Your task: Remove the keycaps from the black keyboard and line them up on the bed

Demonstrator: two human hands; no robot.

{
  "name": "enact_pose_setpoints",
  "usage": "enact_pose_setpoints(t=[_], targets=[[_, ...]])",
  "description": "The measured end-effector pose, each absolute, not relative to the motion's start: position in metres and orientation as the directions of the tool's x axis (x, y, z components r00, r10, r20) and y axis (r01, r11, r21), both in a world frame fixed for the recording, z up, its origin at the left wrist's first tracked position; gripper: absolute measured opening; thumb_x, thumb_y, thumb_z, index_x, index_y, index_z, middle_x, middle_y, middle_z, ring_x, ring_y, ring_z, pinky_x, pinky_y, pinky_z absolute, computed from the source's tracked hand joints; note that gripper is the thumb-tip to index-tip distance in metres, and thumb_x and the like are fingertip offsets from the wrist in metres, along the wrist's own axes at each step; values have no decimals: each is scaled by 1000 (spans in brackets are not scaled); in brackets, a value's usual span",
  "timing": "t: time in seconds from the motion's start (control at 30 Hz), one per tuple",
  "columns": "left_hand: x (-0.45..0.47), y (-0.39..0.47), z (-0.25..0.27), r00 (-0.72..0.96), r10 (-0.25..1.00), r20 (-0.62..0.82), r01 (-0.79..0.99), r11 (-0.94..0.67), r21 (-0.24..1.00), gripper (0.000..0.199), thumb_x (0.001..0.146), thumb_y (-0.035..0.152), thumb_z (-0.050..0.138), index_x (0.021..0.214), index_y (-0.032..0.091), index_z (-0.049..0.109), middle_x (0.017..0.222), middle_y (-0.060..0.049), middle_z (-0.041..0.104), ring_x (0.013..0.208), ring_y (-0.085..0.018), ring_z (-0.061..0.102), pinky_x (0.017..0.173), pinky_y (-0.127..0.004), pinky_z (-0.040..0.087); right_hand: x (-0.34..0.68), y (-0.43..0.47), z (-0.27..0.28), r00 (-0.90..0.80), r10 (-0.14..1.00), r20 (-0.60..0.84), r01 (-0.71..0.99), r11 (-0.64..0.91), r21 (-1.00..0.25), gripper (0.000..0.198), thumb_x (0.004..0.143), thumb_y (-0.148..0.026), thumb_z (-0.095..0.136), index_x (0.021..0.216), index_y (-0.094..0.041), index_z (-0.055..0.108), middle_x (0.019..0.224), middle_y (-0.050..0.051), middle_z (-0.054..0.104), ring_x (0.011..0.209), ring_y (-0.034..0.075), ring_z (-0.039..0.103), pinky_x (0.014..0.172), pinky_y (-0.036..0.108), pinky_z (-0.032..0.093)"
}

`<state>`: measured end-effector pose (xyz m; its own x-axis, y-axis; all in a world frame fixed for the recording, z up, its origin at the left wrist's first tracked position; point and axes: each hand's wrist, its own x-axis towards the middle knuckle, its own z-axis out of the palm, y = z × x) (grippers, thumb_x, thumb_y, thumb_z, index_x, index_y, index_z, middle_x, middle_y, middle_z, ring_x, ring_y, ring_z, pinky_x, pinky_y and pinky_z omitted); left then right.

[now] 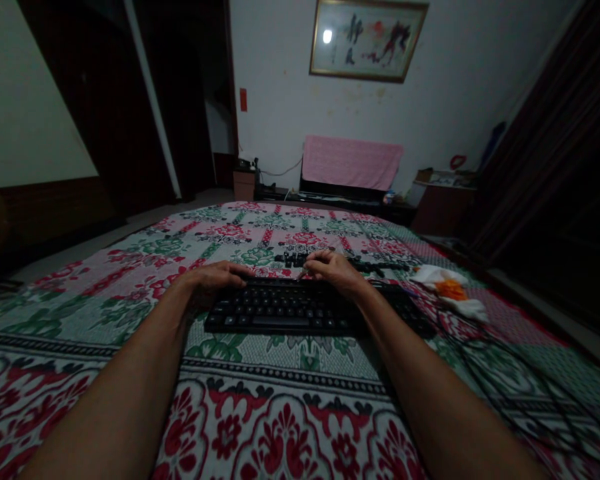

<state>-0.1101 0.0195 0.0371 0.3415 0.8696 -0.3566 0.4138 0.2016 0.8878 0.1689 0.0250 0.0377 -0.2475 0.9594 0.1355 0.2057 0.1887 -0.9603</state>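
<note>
Black plastic is dominating: one keyboard (275,321) is lying on the patterned bedspread (305,427), under both hands. From my remote post I am watching the right hand (336,270) pinching a thin implement (301,273), thumb and fingers together on it, at the keyboard's far edge. The left hand (219,275) is resting at the far left corner; I cannot tell whether it is clamping or merely steadying. I am judging the work partway: loose pieces (291,259), apparently keycaps, are lying beyond the keyboard, while many keys are sitting in place. How much is left I am not reading reliably in this dimness. Counting: one keyboard, one implement, two hands, one white-and-orange bundle (450,289); the loose pieces, several, are defying exact count.
</note>
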Motion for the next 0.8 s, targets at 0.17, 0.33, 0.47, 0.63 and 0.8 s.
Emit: enact_pose_setpoints(t=[0.17,0.33,0.47,0.63,0.8], targets=[[-111,22,35,348,867,-357,427,193,884,44,55,20,67,99,20,66,80,0,69,65,-14,61,55,-21,46,164,27,34,-304,945,119,284,209,-936,12,65,-26,61,71,-16,57,62,-2,59,51,7,48,50,19,39],[-112,25,35,355,869,-346,451,165,877,48,54,22,68,102,20,65,82,0,69,66,-15,61,56,-21,46,167,27,33,-357,926,123,340,252,-906,14,65,-29,61,66,-17,56,59,-4,57,51,8,48,50,20,38],[-111,23,36,358,868,-345,437,171,883,49,54,25,69,103,20,64,81,0,69,66,-15,61,57,-21,46,167,26,32,-316,944,92,386,216,-897,18,61,-29,64,71,-18,55,57,-5,55,49,8,47,47,20,35],[-109,22,36,347,875,-338,429,173,887,49,53,25,70,101,18,65,79,-1,69,64,-15,60,55,-22,46,166,23,33,-352,931,99,368,235,-900,22,61,-28,65,77,-16,56,62,-5,56,52,7,47,50,19,37],[-109,22,35,356,874,-332,431,162,888,46,54,27,70,100,19,66,79,-3,69,66,-16,60,58,-24,46,168,27,31,-332,935,127,378,255,-890,21,64,-30,65,76,-16,56,63,-2,60,54,8,51,51,20,39]])
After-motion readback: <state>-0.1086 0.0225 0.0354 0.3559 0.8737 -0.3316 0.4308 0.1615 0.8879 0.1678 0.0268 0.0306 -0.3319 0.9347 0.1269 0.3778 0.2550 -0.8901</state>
